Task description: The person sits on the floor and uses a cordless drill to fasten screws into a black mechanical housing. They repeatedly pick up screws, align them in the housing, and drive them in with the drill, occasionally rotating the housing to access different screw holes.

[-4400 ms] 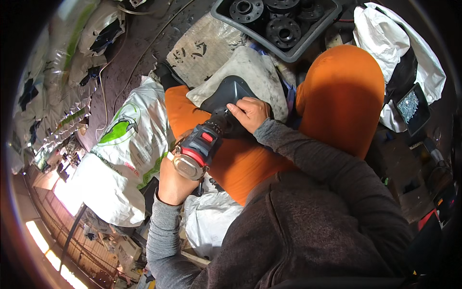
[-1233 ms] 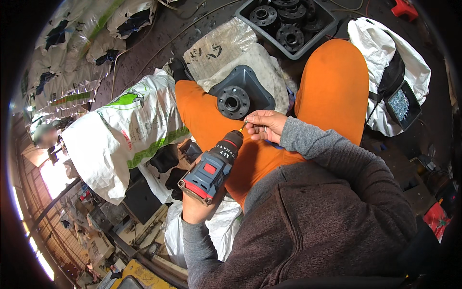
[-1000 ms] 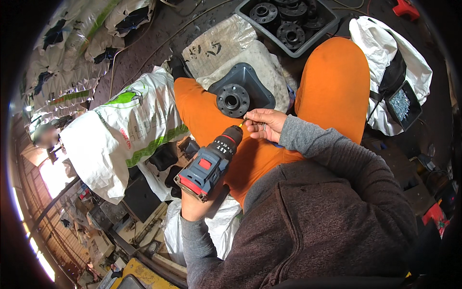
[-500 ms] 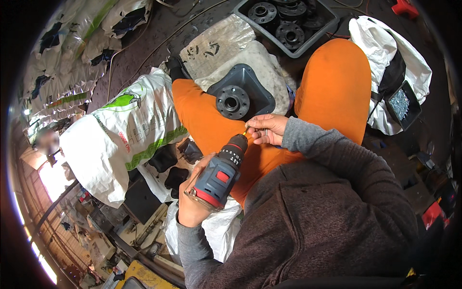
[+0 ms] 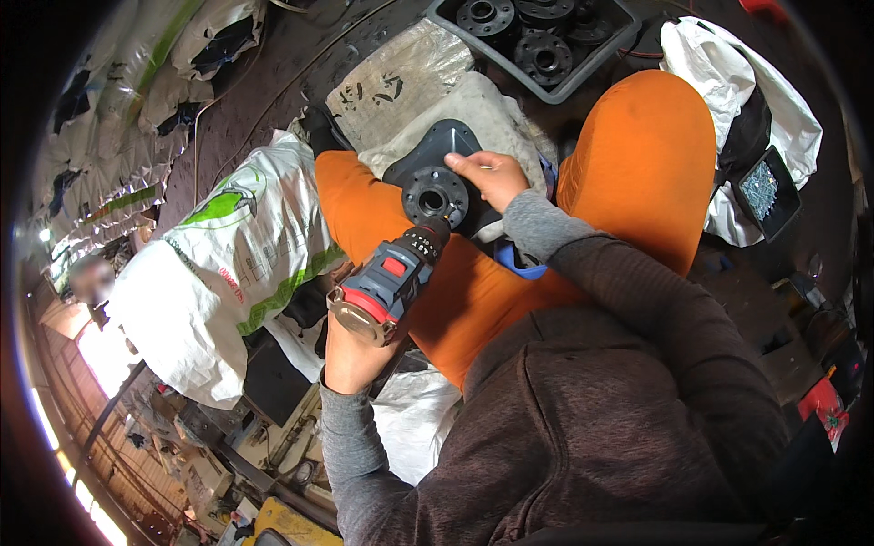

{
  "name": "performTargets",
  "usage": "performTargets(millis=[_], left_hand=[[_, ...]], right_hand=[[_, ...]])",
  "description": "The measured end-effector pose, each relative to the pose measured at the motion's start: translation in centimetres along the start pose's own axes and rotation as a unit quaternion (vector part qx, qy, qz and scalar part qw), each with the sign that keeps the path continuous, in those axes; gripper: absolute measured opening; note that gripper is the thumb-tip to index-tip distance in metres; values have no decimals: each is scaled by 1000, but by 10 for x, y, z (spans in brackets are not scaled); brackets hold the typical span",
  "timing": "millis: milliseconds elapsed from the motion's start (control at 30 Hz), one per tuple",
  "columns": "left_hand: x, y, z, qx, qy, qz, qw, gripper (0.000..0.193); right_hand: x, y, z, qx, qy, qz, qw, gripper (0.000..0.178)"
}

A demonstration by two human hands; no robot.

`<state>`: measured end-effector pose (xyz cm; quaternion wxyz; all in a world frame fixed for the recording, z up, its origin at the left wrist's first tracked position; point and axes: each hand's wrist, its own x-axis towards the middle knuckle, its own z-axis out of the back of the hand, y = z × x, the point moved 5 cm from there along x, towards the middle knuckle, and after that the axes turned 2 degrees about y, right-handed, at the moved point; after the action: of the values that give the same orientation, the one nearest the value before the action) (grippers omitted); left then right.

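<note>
My left hand (image 5: 350, 359) is wrapped round the handle of a grey and red cordless drill (image 5: 391, 271). The drill tip meets the near edge of a round black flange (image 5: 421, 202) that has a centre hole and a ring of bolt holes. Beneath that flange is a dark grey, square-cornered, funnel-shaped part (image 5: 448, 136), propped by my legs. My right hand (image 5: 499, 179) is at its right side, thumb laid along it by the flange, the other fingers curled and partly hidden. Whether a screw sits at the bit is too small to tell.
A grey bin (image 5: 557, 96) of black flanges stands at the far side. To the right, a small black tray (image 5: 760, 193) of screws rests against a white sack (image 5: 706, 55). A white and green sack (image 5: 264, 209) lies left of my orange-clad legs (image 5: 637, 164). A hose crosses the floor.
My left hand has brought the drill up to the flange. My right hand has left the drill tip and moved farther away, onto the grey part beside the flange.
</note>
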<state>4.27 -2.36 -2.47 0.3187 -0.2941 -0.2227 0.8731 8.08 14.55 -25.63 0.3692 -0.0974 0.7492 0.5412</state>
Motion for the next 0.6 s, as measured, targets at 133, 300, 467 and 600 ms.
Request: performTargets(millis=[133, 300, 467, 600], left_hand=[[0, 5, 0, -10, 4, 21, 1000, 22], [-8, 17, -2, -64, -3, 80, 995, 24], [-25, 47, -11, -138, 35, 225, 964, 40], [-17, 48, -14, -139, 33, 205, 968, 37]], right_hand=[[8, -7, -5, -39, 38, 20, 998, 48], [5, -3, -4, -50, 40, 18, 998, 48], [4, -2, -4, -67, 30, 16, 997, 47], [5, -3, -5, -58, 32, 12, 998, 46]])
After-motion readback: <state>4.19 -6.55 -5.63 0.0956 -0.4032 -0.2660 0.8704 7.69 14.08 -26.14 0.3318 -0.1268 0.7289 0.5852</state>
